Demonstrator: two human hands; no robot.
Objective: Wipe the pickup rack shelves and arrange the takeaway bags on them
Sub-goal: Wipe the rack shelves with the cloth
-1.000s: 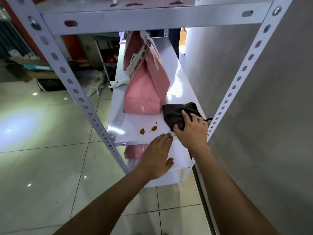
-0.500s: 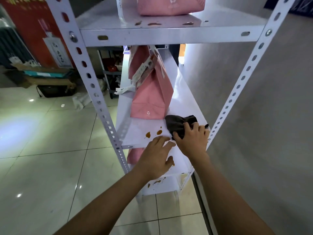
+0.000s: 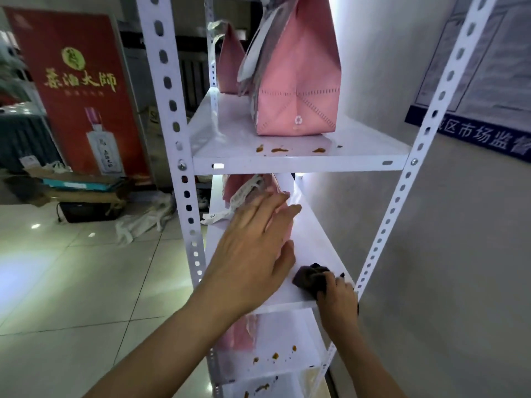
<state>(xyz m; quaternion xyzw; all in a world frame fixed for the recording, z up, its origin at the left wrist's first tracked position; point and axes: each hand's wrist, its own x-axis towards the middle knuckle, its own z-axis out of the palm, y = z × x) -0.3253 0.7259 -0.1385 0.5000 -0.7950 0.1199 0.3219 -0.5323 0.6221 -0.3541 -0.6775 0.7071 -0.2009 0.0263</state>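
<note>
**A:** What are the hands doing?

**B:** The right hand (image 3: 337, 294) grips a dark cloth (image 3: 310, 278), fingers curled round it, pressing it on the white rack shelf (image 3: 316, 239) near its front edge. The left hand (image 3: 255, 254) is raised just beside it, fingers straight and spread, holding nothing.

**A:** And the bags?

**B:** A pink takeaway bag (image 3: 253, 191) stands just beyond the left fingers. Another pink bag (image 3: 298, 81) stands on the shelf above both hands, brown stains (image 3: 280, 150) before it.
</note>
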